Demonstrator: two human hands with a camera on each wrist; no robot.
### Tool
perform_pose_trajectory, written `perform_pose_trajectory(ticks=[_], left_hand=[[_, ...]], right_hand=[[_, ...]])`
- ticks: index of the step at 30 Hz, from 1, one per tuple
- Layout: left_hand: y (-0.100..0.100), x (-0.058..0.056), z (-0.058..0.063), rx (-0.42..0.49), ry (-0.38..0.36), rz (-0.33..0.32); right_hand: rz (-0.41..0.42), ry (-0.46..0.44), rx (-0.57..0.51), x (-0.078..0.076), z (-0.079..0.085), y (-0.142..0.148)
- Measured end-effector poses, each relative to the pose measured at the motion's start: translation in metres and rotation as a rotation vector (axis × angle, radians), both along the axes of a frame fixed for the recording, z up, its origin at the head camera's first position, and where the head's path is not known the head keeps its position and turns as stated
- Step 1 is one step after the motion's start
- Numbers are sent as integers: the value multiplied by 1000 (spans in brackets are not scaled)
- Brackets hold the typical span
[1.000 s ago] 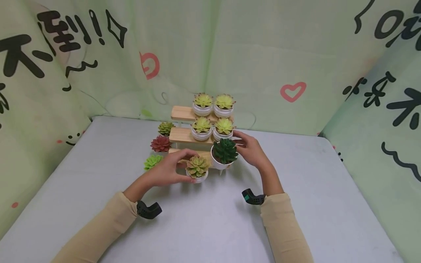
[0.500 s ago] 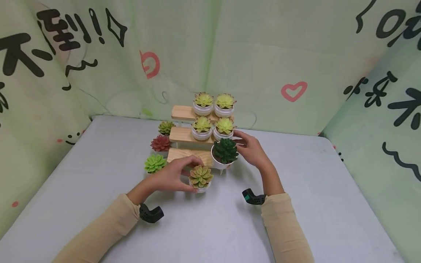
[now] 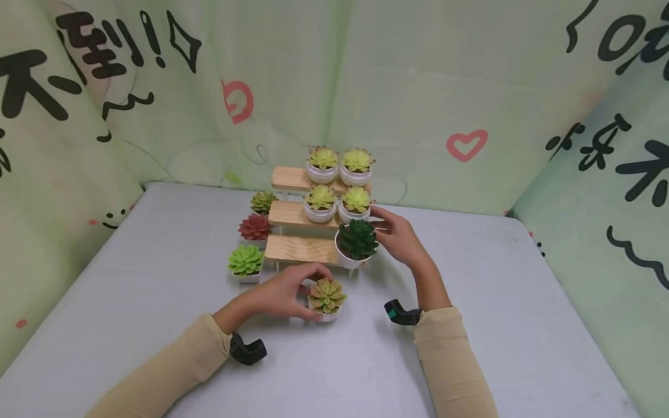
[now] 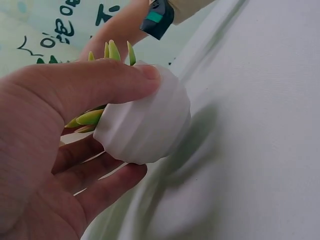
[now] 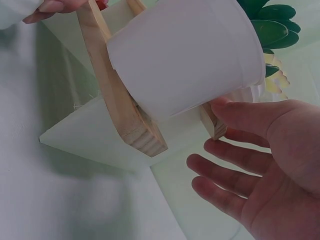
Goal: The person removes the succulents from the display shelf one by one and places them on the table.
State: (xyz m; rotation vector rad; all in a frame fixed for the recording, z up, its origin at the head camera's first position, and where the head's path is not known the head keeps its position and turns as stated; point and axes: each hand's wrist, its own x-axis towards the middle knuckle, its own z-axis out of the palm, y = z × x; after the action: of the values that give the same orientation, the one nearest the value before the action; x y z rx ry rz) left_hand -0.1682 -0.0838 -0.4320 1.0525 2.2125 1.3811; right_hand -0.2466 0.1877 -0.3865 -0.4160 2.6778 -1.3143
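Observation:
My left hand (image 3: 287, 293) grips a small potted succulent (image 3: 327, 296) with yellow-green, pink-tinged leaves, in front of the wooden tiered stand (image 3: 300, 249). In the left wrist view, thumb and fingers curl round its ribbed white pot (image 4: 155, 117), above the tabletop. At the stand's right end is my right hand (image 3: 399, 235), its fingers loosely spread and holding nothing. Its thumb tip lies right by the middle shelf's end in the right wrist view. A dark green succulent (image 3: 358, 239) in a smooth white pot (image 5: 187, 55) stands on the lowest shelf beside that hand.
Pale yellow-green succulents stand in pairs on the top shelf (image 3: 290, 179) and middle shelf (image 3: 287, 215). Left of the stand are a bright green succulent (image 3: 245, 259), a red one (image 3: 255, 226) and a green one (image 3: 263, 202). A printed curtain (image 3: 407, 104) hangs behind the table.
My left hand has carried the potted succulent away from the lowest shelf, toward me and slightly right, uncovering the bright green succulent. The right hand has stayed in place.

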Motion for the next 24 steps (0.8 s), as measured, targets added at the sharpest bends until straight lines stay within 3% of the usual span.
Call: perform_pose_trajectory(ticks=[11,24], left_hand=[[4,1,-6,-12,-39,14],[16,4,-8,27,-17,45]], right_hand=[[0,2,-9,0,1,-1],[7,5,-13,0,0,0]])
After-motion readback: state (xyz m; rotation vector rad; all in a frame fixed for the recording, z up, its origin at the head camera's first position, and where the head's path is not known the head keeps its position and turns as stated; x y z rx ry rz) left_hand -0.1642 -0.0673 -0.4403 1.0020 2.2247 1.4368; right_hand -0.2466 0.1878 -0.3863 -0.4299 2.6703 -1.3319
